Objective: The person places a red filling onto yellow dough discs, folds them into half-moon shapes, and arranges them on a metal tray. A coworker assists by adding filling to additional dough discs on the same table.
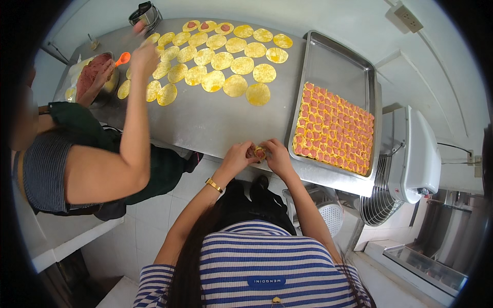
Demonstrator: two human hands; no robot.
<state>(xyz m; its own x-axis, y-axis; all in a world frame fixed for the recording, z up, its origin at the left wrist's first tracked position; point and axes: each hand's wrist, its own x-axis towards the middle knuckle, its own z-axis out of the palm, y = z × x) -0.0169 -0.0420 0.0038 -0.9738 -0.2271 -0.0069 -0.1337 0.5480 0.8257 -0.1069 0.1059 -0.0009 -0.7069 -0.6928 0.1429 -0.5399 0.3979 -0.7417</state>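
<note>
Between my two hands, at the near edge of the steel table (205, 123), is a small dumpling (260, 153) with pink filling showing at its top. My left hand (240, 158) pinches it from one side. On its other side the fingers of my right hand (278, 157) are closed around the yellow wrapper. To the right stands a large metal tray (339, 43), its near part packed with rows of similar open-topped dumplings (334, 128). Round yellow wrappers (235, 85) lie in rows farther back, and a few at the far edge carry dabs of pink filling (225, 27).
A co-worker (102, 164) stands at the left, one arm blurred over the wrappers, the other hand beside a bowl of pink minced filling (91, 77) and an orange spoon (123, 58). A metal pot (146, 18) sits at the back left. A white mixer (411, 154) stands right of the tray.
</note>
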